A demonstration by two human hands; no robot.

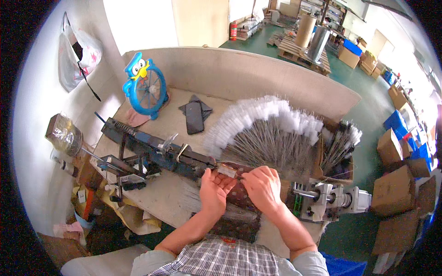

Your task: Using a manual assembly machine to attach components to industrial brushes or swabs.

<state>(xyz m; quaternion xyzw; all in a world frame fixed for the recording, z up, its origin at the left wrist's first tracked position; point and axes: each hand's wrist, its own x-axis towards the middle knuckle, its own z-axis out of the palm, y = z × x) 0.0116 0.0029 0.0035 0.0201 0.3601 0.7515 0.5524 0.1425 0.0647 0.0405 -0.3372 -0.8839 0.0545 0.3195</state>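
From the head view, my left hand [215, 189] is turned palm up, fingers curled beneath a small pale piece [226, 171] at the near end of a long dark machine bar [154, 143]. The fingers overlap its lower edge, so I can't tell whether they grip it or merely lie under it. My right hand [263, 185] has its fingertips drawn together by the piece's right end; the knuckles hide whatever may be between them, so I can't tell if that pinch is on anything.

A dark red plate [238, 197] is partly covered by both my hands. Thin wires [188, 198] run out of sight behind my left forearm. The fanned white-tipped brushes [271, 124] merge into one mass, too dense to separate, and a carton [319, 158] at the right is half masked by its own brushes.

The backboard [258, 64] closes off the far side. Pale bench [177, 96] shows around the phone [194, 117], between the blue fan [133, 99] and the brushes. The brushes crowd close beyond my right hand; a motor assembly [338, 201] sits to its right, well apart from my fingers.
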